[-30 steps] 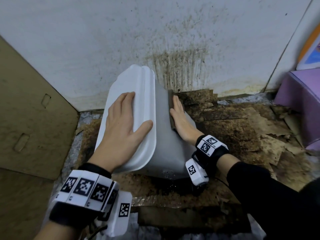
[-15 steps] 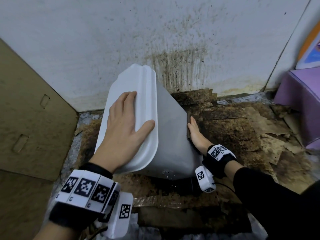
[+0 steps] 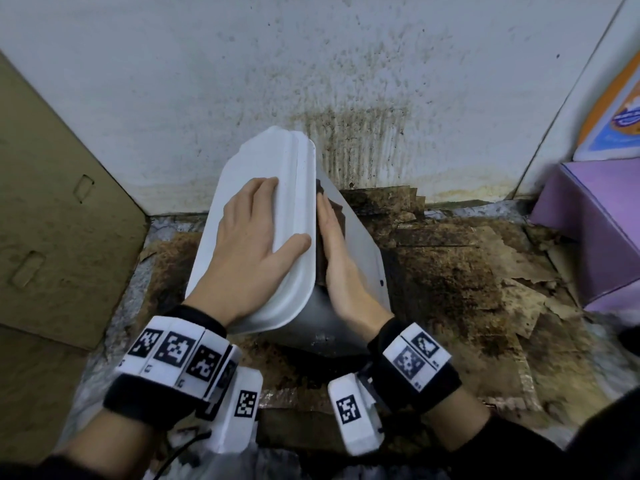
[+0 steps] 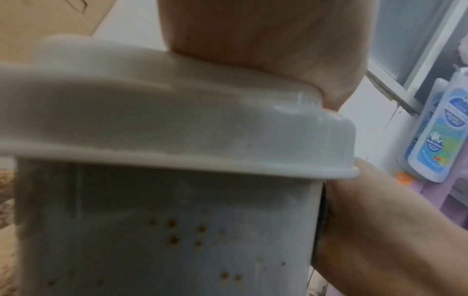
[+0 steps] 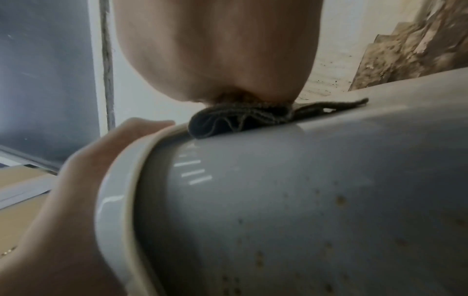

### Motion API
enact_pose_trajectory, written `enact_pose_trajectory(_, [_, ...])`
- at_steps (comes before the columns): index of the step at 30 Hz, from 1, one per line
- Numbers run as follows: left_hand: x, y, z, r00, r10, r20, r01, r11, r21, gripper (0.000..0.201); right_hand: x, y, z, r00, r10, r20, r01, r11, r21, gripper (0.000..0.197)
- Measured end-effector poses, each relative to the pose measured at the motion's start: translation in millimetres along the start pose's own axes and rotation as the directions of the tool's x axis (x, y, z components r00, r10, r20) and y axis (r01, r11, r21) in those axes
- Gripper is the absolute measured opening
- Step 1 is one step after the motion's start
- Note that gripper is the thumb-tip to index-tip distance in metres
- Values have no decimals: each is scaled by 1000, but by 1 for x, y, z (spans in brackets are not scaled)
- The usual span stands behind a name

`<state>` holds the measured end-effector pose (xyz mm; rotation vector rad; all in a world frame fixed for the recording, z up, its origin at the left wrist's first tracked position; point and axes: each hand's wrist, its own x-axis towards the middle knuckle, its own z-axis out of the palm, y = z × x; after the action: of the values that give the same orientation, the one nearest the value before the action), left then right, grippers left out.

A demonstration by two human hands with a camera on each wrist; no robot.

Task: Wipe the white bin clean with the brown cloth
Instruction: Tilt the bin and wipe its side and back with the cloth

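Since the frame 0.5 s earlier, the right hand [image 3: 341, 258] had slid from low on the side of the white bin [image 3: 356, 244] up to just under the lid's rim, fingers straight and together, pressing the brown cloth [image 3: 329, 216] flat against the bin's wall. The left hand [image 3: 252, 244] stayed spread flat on the lid [image 3: 277, 157], thumb at its edge. The bin leaned tilted on the stained cardboard floor [image 3: 450, 271], near the spattered wall [image 3: 346, 81]. Brown specks dotted its near side [image 5: 339, 200].
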<state>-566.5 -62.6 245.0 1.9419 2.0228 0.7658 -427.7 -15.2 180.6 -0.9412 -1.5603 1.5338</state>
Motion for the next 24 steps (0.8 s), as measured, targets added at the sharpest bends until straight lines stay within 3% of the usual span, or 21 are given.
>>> enact_pose_trajectory(2, [0,2,0,1000,5,2,-5,1000,-12,91,-12,12,-3,996,-77,-36,71,988,-139,53])
enact_pose_trajectory(5, [-2,-1,-1,1000,-6,4,6,1000,-30,91,-30,48,-11,990,-107,-88,86,973,-215,51])
enact_pose_trajectory(9, [-5,-9,-6,1000,-27,-10,26,998,-64,89,-53,118,-32,977,38,-212,-92,963,-254,49])
enact_pose_trajectory(13, [-5,-9,-5,1000,-20,-11,19,998,-58,89,-70,149,-35,916,144,-375,-232,951,-202,44])
enact_pose_trajectory(17, [-6,-11,-6,999,-31,-5,31,997,-73,92,-65,145,-30,885,226,-407,-325,926,-194,49])
enact_pose_trajectory(21, [-7,-15,-8,999,-32,-15,30,997,-69,92,-60,108,-16,873,269,-406,-361,917,-168,52])
enact_pose_trajectory(24, [-6,-17,-8,999,-36,-24,34,997,-70,93,-58,73,3,904,239,-355,-311,937,-160,49])
